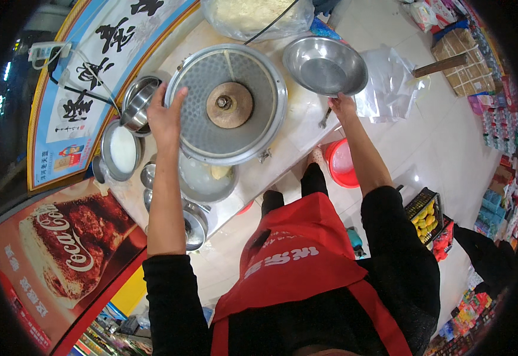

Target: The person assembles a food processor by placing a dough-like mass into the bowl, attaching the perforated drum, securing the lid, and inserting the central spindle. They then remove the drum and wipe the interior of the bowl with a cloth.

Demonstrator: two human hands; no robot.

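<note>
My right hand grips the near rim of a shallow, shiny metal basin, which is held at the right of the worktop. Over on the left, my left hand has its thumb and fingers apart at the left rim of a large round metal drum. This drum has a dimpled inner wall and a brownish central disc with a bolt on top. Small metal bowls lie close beside my left fingers. Whether those fingers touch the bowls or the drum rim, I cannot tell.
A bowl of white grains and a pan of cloudy liquid stand on the worktop. Behind the drum is a plastic bag of pale stuff. A red bucket and a crate of yellow fruit are on the floor.
</note>
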